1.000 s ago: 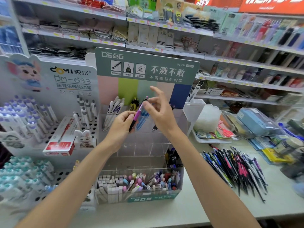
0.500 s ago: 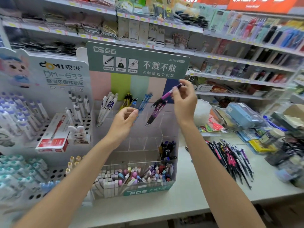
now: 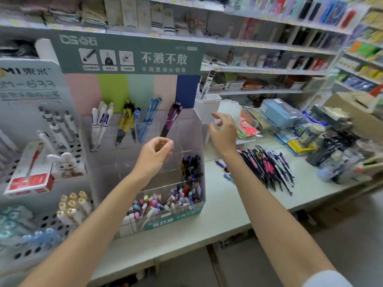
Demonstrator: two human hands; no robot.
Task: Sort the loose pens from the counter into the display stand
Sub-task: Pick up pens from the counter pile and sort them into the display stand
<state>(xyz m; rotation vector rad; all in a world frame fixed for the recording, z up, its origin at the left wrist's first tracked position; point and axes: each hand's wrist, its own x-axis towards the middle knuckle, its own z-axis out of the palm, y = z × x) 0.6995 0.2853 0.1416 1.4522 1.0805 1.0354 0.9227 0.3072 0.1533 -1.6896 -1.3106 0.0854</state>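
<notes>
The clear acrylic display stand [image 3: 192,129] with a green header stands on the counter in front of me. Its upper slots hold white, yellow-black, blue and purple pens [image 3: 171,119]. My left hand [image 3: 154,155] hovers in front of the stand's middle tier, fingers loosely curled and holding nothing. My right hand [image 3: 223,132] is just off the stand's right side, fingers relaxed and empty. A pile of loose pens [image 3: 267,165] lies on the counter to the right of my right forearm. Two stray pens [image 3: 224,170] lie nearer the stand.
A white perforated pen display [image 3: 41,146] stands to the left. The stand's bottom bin [image 3: 165,204] holds mixed small items. White containers [image 3: 209,106], packaged stationery [image 3: 279,114] and a cardboard box [image 3: 356,112] crowd the counter's back right. Shelves run behind.
My right hand carried the purple pen to the stand's upper right slot, let it go, and moved off to the right. My left hand stayed in front of the stand.
</notes>
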